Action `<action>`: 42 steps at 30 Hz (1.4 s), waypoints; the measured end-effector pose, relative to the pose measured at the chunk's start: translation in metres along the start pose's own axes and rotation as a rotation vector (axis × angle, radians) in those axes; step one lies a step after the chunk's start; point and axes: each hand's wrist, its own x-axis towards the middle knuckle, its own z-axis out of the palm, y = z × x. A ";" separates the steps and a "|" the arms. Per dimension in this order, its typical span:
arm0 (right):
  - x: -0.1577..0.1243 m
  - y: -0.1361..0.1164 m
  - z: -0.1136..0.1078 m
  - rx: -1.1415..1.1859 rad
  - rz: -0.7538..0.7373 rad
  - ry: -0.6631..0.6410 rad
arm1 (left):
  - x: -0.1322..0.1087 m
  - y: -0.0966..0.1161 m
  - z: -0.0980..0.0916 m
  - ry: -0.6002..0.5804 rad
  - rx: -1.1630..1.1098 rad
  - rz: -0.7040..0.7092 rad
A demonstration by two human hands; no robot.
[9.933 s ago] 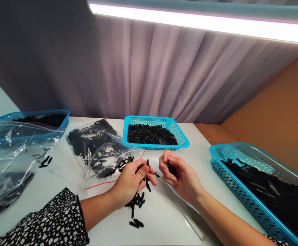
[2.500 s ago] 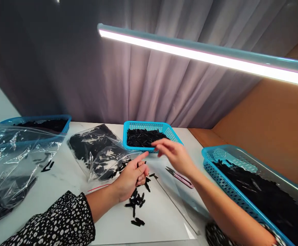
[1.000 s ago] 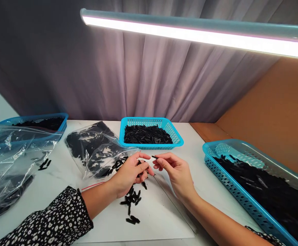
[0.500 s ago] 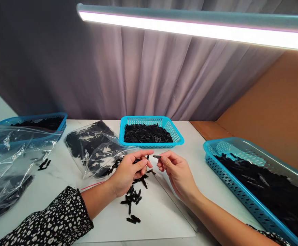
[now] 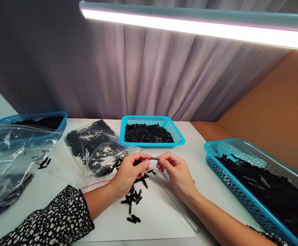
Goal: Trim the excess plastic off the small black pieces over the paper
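Note:
My right hand [image 5: 178, 172] pinches a small dark elongated piece [image 5: 154, 158] between thumb and fingertips. Opposite it, my left hand [image 5: 131, 172] is closed, its fingertips meeting the other end of that piece. Whether a second black piece is still in my left fingers is hidden. Below both hands, loose black pieces [image 5: 132, 196] lie scattered on a white board [image 5: 159, 222]. Just behind my left hand, a clear zip bag [image 5: 95, 147] lies on its side, with many of the same pieces inside and some at its mouth.
A blue basket [image 5: 152, 145] of black pieces stands at the back centre. On the right is a larger blue basket [image 5: 231, 177], also filled. Another blue basket [image 5: 64, 119] and a clear bag [image 5: 18, 160] occupy the left. A lit tube lamp [image 5: 190, 29] hangs above.
My two hands have come together, so the piece in my right fingers now meets my left fingertips. The black piece seen upright in my left fingers is no longer visible.

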 end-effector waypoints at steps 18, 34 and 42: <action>-0.011 -0.036 -0.013 -1.252 0.152 -0.402 | 0.002 -0.002 -0.004 -0.076 -0.134 -0.064; 0.014 -0.033 -0.029 0.149 0.179 -0.054 | 0.003 -0.008 -0.005 -0.090 -0.145 -0.055; -0.001 -0.035 -0.012 0.162 0.096 -0.020 | 0.000 -0.003 -0.003 -0.122 -0.244 -0.087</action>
